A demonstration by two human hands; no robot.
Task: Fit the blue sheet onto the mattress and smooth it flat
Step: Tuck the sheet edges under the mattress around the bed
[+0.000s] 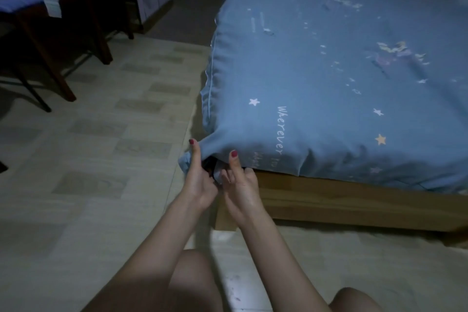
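— Where is the sheet (329, 78) sitting?

— It is covering the mattress across the right and centre of the frame, lying mostly flat on top, with stars and white lettering printed on it. Its near corner, at lower centre, is bunching and hanging off the mattress corner.

— And the hands?

— Both are working at that corner. The left hand (200, 180) is pinching the loose cloth, thumb pointing up against the fabric and fingers curling underneath. The right hand (240, 185) is just beside it, thumb pressing on the sheet's lower edge, fingers bent under the corner; whether those fingers are gripping cloth, I cannot tell, since they are hiding in shadow.

— What is lying beneath?

— A wooden frame (354, 200) is showing under the sheet's near edge, running toward the lower right.

— Anything farther out?

— A pale tiled floor (88, 159) is filling the left side. In the upper left, a dark table (38, 20) is standing with blue cloth on it, well apart from the bed.
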